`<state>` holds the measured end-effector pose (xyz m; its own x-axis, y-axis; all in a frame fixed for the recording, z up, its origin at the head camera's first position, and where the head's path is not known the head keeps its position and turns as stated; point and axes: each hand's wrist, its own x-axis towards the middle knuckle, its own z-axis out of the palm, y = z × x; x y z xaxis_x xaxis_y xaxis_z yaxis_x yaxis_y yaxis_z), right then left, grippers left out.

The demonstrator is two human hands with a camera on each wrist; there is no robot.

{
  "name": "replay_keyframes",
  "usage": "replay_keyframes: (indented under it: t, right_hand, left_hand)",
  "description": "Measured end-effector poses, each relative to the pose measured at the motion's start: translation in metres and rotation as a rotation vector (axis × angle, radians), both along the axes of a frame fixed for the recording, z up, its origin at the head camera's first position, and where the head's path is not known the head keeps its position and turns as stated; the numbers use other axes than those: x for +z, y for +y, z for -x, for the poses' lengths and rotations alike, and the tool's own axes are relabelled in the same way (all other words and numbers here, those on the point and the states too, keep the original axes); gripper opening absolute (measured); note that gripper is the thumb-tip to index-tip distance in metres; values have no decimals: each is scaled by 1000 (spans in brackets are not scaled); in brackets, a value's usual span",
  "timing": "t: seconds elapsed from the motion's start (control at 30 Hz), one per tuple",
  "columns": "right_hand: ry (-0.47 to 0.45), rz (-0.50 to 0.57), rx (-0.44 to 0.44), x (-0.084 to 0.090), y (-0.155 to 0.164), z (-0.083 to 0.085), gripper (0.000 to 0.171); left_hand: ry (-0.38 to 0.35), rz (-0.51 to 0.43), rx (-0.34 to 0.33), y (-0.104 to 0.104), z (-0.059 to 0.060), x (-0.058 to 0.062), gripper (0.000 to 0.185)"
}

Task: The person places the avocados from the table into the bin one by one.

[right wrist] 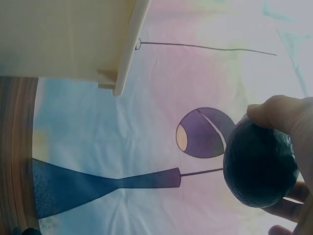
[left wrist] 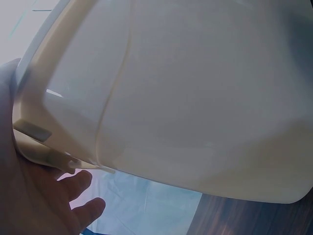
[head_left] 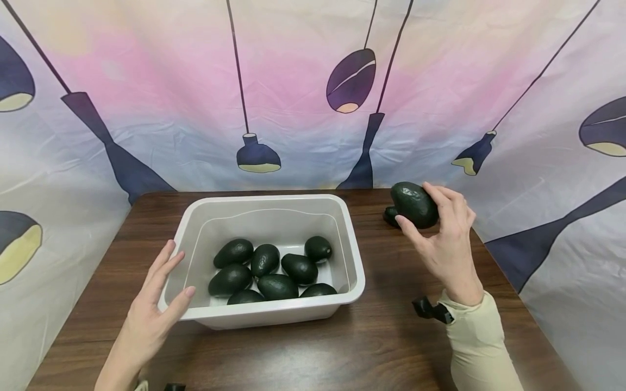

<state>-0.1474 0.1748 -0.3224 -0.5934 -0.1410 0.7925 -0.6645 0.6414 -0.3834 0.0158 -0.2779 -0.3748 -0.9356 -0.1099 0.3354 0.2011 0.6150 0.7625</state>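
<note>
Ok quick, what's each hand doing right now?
Left hand: open, fingers resting on the bin rim.
Right hand: gripping an avocado above the table.

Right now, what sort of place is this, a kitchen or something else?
Probably a staged recording booth, not a kitchen: a printed lamp-pattern backdrop wraps round a small wooden table, which holds only a white plastic bin of avocados.

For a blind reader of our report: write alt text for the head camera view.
A person's right hand holds a dark green avocado above the far right of a brown wooden table, where another avocado lies. The left hand rests open against the left wall of a white plastic bin holding eight avocados.
</note>
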Motion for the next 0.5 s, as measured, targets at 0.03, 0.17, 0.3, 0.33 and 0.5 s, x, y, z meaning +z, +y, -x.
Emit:
replay_keyframes:
  t: [0.03,0.17,0.3,0.33,0.5]
  right_hand:
    - [2,-3,4,1,-1,0,71]
    - [15,-9,25,5,-5,-2,67]
    - [30,-10,43,8,-10,-4,66]
    - [32,-12,44,8,-11,-4,66]
    - [48,-11,61,10,-17,-6,66]
  left_hand:
    - [-2,-1,0,0,0,0,64]
    - [-7,-6,-1,0,0,0,64]
    - [-6,-11,-4,0,0,1,65]
    - [-7,-11,-5,0,0,1,65]
    - [-12,-15,-6,0,0,0,65]
